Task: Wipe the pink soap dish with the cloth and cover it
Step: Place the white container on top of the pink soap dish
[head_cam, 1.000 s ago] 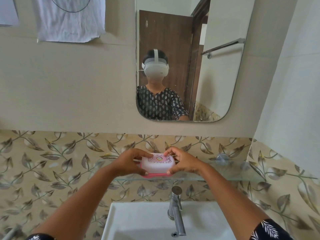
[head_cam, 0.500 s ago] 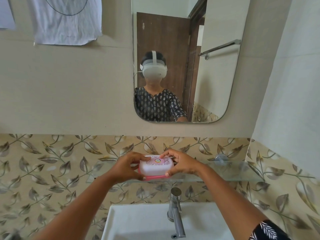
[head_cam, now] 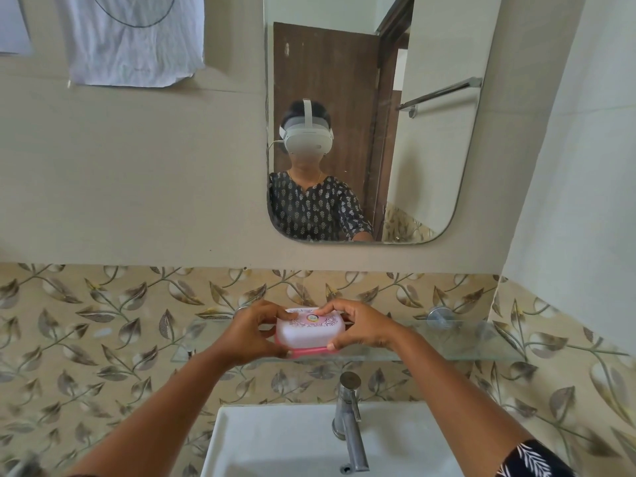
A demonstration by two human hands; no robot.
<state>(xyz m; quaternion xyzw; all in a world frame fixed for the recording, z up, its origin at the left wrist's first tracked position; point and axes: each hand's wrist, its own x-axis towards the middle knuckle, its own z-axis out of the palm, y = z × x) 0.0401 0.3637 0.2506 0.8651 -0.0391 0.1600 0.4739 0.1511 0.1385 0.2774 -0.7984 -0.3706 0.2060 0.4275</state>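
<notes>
Head view at a wash basin. The pink soap dish (head_cam: 306, 351) sits on the glass shelf (head_cam: 464, 339), near the shelf's middle and directly above the tap (head_cam: 349, 418). Its white patterned lid (head_cam: 309, 330) is seated on top, so only a pink strip of the base shows along the near edge.

The left hand (head_cam: 249, 333) grips the dish from the left: its fingers (head_cam: 275, 313) curl over the lid's far left corner, and the thumb lies low against the near left corner of the pink base. The right hand (head_cam: 361, 328) grips it from the right: its fingers reach across the top of the lid toward the round coloured emblem, and the thumb presses the near right corner. Both hands are thus grasping the covered dish, with the lid between them.

Below the glass shelf stands the white basin (head_cam: 275, 442), with the tap at its rear rim. Above the shelf hangs a mirror (head_cam: 430, 149), which reflects a person wearing a white headset and a dark patterned top. A white cloth (head_cam: 134, 43) hangs on the wall, high and to the left of the mirror, well apart from the dish. Leaf-patterned tiles (head_cam: 103, 321) cover the wall behind the shelf.
</notes>
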